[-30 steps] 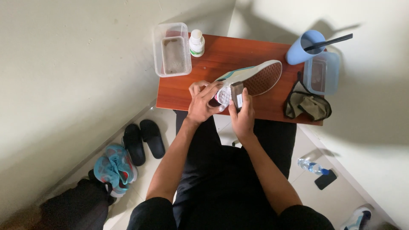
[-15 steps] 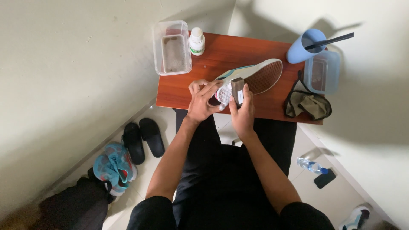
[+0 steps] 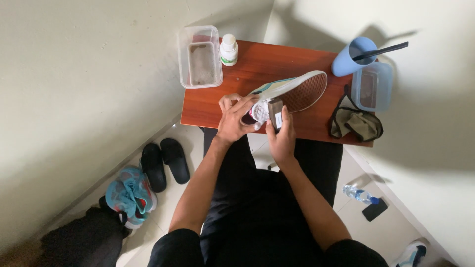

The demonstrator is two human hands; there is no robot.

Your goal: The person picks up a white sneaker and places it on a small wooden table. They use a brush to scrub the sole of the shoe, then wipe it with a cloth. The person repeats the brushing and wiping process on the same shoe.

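Two hands' fingers clasp the shoe (image 3: pixel 292 91) (sole up), toe pointing far-right.

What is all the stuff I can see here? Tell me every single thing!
Wooden table: one, reddish-brown, by wall.
Canvas shoe: one, white and teal, on its side on table.
Small brush block: one, dark, against shoe.
Clear plastic tubs: two, table's ends.
White bottle: one, beside left tub.
Blue cup: one, holding dark stick.
Olive cloth: one, table's right edge.
Black slides: pair, floor.
Water bottle: one, floor.
Hands: left hand on shoe, right hand holding brush.
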